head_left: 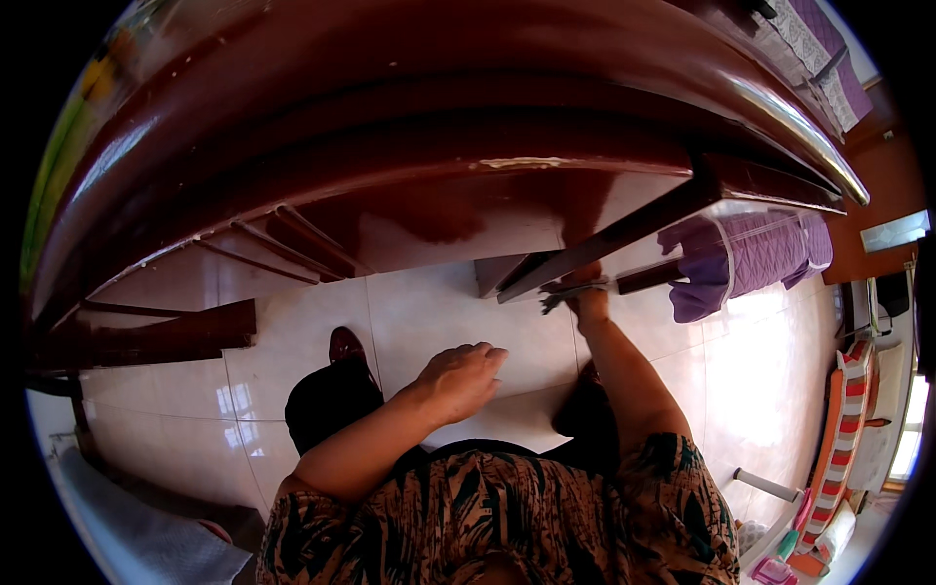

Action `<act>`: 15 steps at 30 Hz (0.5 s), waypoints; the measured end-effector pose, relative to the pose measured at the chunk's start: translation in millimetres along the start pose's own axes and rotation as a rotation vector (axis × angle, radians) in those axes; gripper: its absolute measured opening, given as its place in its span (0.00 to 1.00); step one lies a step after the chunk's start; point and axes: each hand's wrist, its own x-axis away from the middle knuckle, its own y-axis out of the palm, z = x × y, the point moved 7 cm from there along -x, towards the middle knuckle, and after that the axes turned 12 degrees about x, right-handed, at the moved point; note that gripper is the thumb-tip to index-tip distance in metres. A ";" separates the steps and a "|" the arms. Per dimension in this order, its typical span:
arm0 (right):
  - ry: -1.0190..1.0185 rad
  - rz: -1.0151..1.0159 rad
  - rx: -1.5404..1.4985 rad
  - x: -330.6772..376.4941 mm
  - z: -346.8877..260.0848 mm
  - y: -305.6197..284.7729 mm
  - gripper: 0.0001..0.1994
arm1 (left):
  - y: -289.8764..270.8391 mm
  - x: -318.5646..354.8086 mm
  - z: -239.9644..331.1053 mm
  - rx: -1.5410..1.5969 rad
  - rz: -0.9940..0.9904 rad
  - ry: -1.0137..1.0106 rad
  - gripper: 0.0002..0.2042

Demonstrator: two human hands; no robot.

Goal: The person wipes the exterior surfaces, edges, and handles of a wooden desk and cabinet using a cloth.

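A dark grey cloth (575, 289), thin and crumpled, is in my right hand (589, 304). That hand reaches forward to a dark red wooden rail under the table and is closed on the cloth, its fingertips partly hidden behind it. My left hand (460, 380) hangs in front of my body, above the floor, with its fingers curled in and pressed together. Nothing shows in it, and its palm faces away from view. Over both hands stands the glossy dark red wooden table (419, 214), its lower edge chipped in places.
A stool with a purple quilted cover (760, 258) stands right of the table's leg frame. Light tiles (448, 302) make up the floor. A grey-blue cloth-covered piece (146, 526) lies at lower left. Striped cushions (850, 409) and a pink item (775, 570) are at far right.
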 end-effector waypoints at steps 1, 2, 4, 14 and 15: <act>-0.064 0.024 -0.049 -10.2 -6.1 -18.9 0.17 | -0.1 -0.4 2.7 -0.003 -0.009 0.002 0.23; -0.126 0.045 -0.100 -17.7 -12.4 -33.1 0.17 | 0.1 -0.3 3.9 -0.008 -0.017 0.001 0.23; -0.033 0.216 0.030 -16.7 -25.3 -44.4 0.14 | 2.9 2.9 0.8 -0.013 -0.012 -0.003 0.22; 0.160 -0.335 0.001 48.6 32.3 78.9 0.21 | 8.4 7.7 5.5 -0.018 -0.013 0.083 0.21; 0.208 -0.339 -0.011 59.0 39.5 95.6 0.18 | 8.2 9.3 2.4 -0.016 -0.004 0.082 0.21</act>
